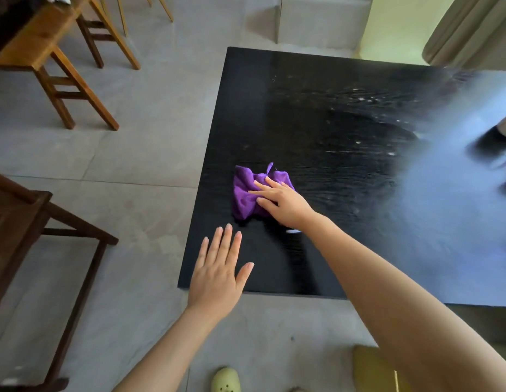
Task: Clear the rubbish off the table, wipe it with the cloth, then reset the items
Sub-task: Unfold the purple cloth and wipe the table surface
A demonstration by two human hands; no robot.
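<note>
A crumpled purple cloth [246, 193] lies on the black table [316, 114], near its left front part. My right hand [283, 202] presses flat on the cloth's right side, fingers spread over it. My left hand [217, 275] is flat and open, fingers apart, over the table's front left corner, holding nothing. The tabletop shows wet streaks and small specks toward the back right. A bright glare covers the table's right side.
Wooden stools [62, 66] stand on the grey floor at the upper left. A dark wooden chair [33, 222] is at the left edge. A green slipper [226, 380] and a yellow object [373, 369] sit near my feet. Curtains [467, 32] hang at the upper right.
</note>
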